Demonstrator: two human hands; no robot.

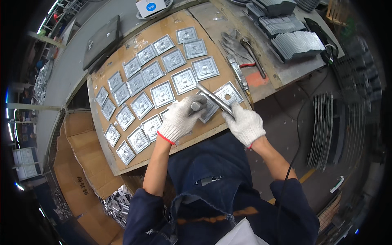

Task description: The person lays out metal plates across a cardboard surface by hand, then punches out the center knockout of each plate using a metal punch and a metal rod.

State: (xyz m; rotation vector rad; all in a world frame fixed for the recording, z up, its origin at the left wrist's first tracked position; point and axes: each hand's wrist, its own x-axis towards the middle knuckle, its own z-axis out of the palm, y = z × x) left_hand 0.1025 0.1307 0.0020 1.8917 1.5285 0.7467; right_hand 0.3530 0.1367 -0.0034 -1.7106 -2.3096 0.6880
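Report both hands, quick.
Left hand: closed, holding a round-ended grey piece.
Right hand: closed, holding a metal rod.

Beneath the right-hand grip (pixel 246 125) and spreading left of it: a workbench (pixel 185 143), its top faced with brown board. Beyond the grip, a worn wooden surface (pixel 212 18) adjoins it, marked by an orange-red patch (pixel 257 81). Far left of the grip: a long grey table (pixel 73 67), running obliquely outward, with a pale horizontal beam (pixel 45 108) at its near end. Right of the grip: a dark floor (pixel 281 124) scattered with light specks; nearer the wearer, a yellow line (pixel 307 175) crosses it. At the far-left margin: white tube lights (pixel 10 130), bent by the lens.
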